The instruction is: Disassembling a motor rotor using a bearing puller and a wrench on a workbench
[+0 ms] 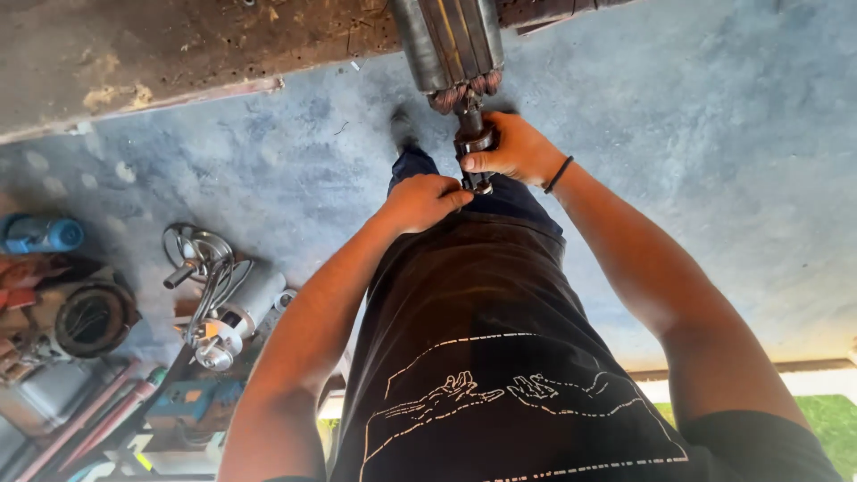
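Note:
A large metal motor armature [451,40] with copper windings hangs down from the top of the view, its shaft [471,134] pointing toward me. My right hand [518,147] is wrapped around the shaft's lower end. My left hand [424,201] is closed beside it, fingertips pinching the small metal piece at the shaft's tip [482,186]. Both hands touch each other there. A black band circles my right wrist. My dark shirt with a white line drawing fills the lower middle.
A blue-grey concrete floor [696,134] lies below. At the left sit a metal motor part with a fan [214,303], a round dark housing [94,317], a blue cylinder [40,234] and red tubes [89,415]. A worn wooden surface [178,45] crosses the top left.

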